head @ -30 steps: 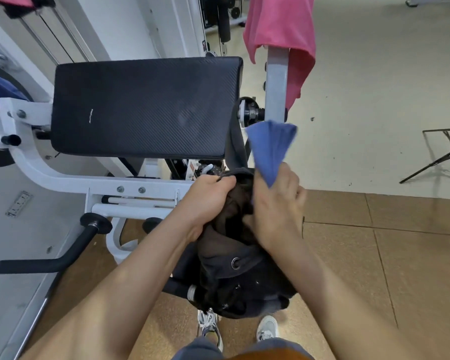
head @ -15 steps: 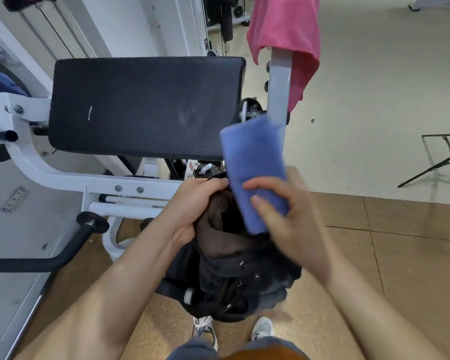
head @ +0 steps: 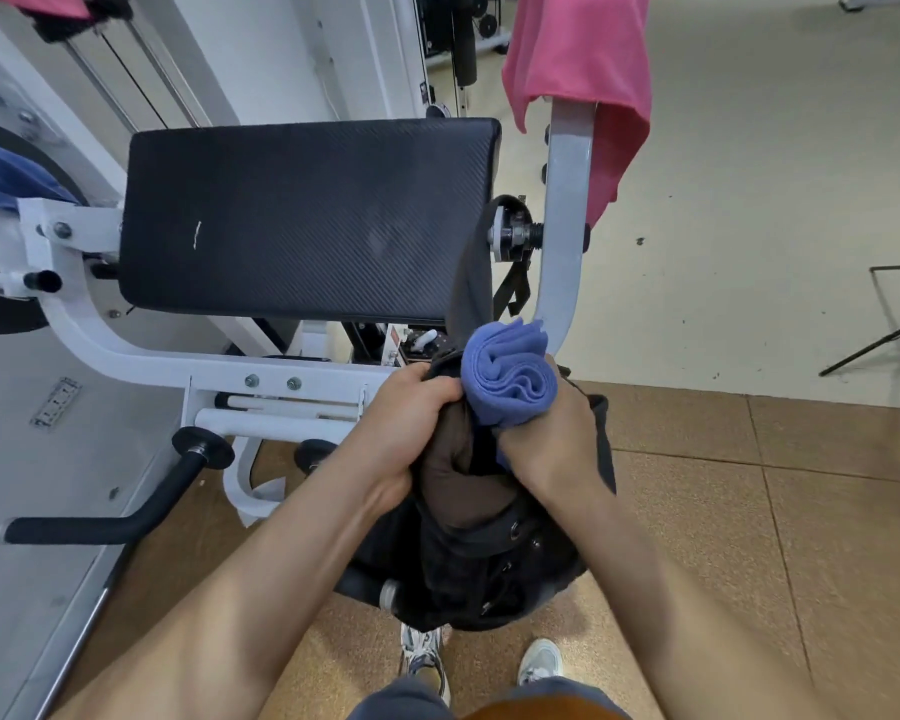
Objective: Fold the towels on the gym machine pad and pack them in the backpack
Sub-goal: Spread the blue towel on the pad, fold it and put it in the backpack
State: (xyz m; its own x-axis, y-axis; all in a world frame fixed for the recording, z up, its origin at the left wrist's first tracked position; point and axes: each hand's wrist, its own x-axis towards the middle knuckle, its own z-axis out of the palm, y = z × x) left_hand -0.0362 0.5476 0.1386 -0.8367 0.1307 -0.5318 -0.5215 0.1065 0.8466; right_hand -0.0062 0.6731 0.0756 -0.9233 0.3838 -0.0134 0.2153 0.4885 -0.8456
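Blue towel (head: 510,379) seemingly half inside backpack (head: 463,579).

A: What do we see change on the blue towel (head: 510,379)?
B: Half a second back we have it flat, broad face toward us, above the backpack (head: 468,574) mouth. Now it's bunched, layered end up, lower end at the opening.
A: Right hand (head: 546,449)?
B: We see it go from a fingertip hold to a fist round the towel, lower, at the rim.
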